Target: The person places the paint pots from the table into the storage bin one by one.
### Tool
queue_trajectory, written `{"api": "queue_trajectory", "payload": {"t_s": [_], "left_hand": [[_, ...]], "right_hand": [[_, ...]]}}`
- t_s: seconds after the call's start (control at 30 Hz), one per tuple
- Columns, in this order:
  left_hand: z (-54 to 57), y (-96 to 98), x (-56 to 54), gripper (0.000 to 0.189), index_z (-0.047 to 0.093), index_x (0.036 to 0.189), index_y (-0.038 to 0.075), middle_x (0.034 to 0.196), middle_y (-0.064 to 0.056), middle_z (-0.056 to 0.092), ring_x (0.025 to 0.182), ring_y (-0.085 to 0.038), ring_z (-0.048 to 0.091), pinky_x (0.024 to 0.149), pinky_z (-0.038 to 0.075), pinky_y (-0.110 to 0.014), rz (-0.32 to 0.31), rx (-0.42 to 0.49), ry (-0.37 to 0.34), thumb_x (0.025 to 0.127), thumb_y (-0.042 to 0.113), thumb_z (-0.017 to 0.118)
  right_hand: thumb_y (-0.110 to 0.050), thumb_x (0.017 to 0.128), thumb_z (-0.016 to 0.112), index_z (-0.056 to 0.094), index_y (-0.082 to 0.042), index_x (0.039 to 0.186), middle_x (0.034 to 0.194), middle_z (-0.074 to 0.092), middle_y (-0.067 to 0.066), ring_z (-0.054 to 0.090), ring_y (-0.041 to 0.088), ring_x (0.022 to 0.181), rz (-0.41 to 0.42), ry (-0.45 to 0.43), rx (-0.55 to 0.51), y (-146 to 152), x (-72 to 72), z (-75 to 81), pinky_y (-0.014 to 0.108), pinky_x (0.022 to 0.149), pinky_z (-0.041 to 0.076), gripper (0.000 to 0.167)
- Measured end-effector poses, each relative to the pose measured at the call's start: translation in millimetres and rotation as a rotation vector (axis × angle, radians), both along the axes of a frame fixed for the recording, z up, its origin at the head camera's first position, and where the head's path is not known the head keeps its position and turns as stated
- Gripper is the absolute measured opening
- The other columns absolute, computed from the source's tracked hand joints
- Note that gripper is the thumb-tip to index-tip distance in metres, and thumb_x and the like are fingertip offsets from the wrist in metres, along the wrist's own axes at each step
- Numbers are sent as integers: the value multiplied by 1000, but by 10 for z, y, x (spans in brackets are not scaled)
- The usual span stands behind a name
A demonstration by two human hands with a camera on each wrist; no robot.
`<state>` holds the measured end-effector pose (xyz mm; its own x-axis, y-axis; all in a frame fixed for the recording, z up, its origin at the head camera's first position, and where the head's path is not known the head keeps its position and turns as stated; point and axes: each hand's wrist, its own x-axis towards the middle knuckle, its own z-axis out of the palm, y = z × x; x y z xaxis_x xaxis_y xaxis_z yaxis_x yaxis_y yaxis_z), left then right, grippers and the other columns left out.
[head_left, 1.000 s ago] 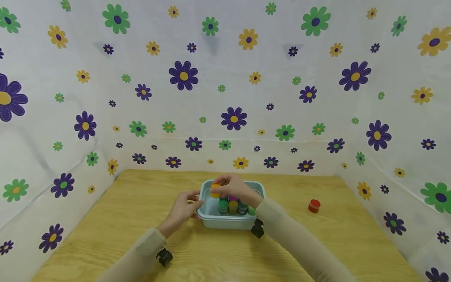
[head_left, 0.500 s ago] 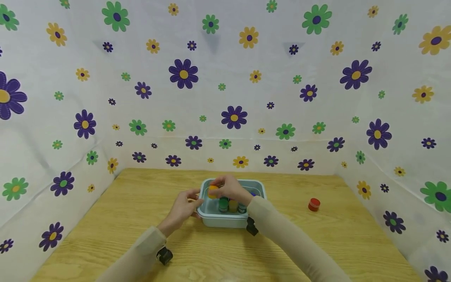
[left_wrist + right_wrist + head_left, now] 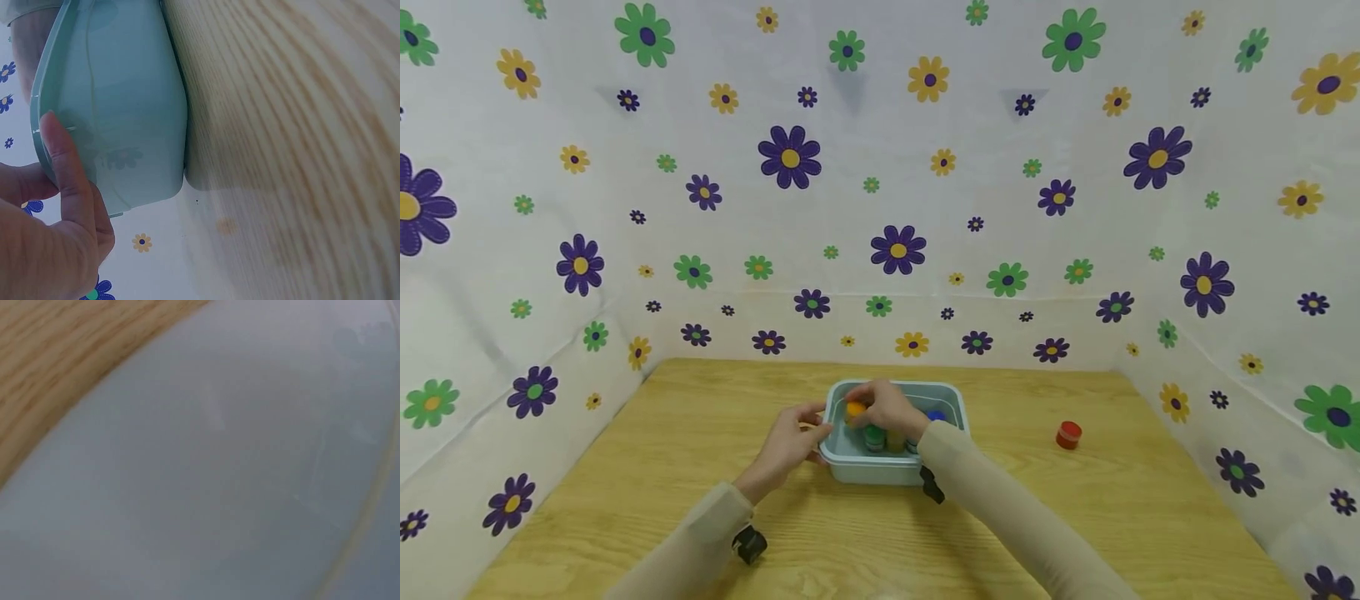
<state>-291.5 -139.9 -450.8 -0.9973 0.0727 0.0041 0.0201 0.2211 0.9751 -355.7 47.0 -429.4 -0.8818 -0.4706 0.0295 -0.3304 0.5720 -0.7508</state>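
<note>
A pale blue plastic box stands on the table, with several small paint jars in it. My left hand grips its left rim; in the left wrist view the fingers lie along the outer wall. Inside the box, my right hand pinches an orange jar near the left back. A green jar and a blue-topped jar show around this hand, which hides part of the others. The right wrist view holds only the blurred box wall.
A small red jar stands alone on the wooden table, to the right of the box. Flower-patterned white sheets close off the back and both sides.
My right hand has moved a little left and down into the box with the orange jar. A blue-topped jar has come into sight behind it. The left hand stays on the rim.
</note>
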Motion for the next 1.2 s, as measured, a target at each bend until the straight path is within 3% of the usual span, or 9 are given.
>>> {"api": "queue_trajectory", "payload": {"t_s": [0.67,1.0,1.2], "left_hand": [[13,13,-5,44,56,136,0,105,-16,53,80,-27,63,53,60,-35,8,-13,1,93,2,64],[-13,4,-33,44,55,137,0,107,-17,52,83,-30,64,55,60,-37,0,-17,1,93,3,63],[-28,-7,-39,45,54,137,0,107,-16,53,84,-30,64,55,60,-37,1,-24,3,93,4,64]], "right_hand": [[2,79,77,73,-5,114,115,72,9,63,24,109,3,-8,95,-31,-117,-22,41,101,52,36],[-1,79,78,73,-2,113,113,73,11,65,26,108,1,24,145,-77,-85,4,40,96,55,34],[0,80,77,74,-1,110,107,74,11,66,23,100,-1,39,134,-67,-90,1,39,93,56,30]]}}
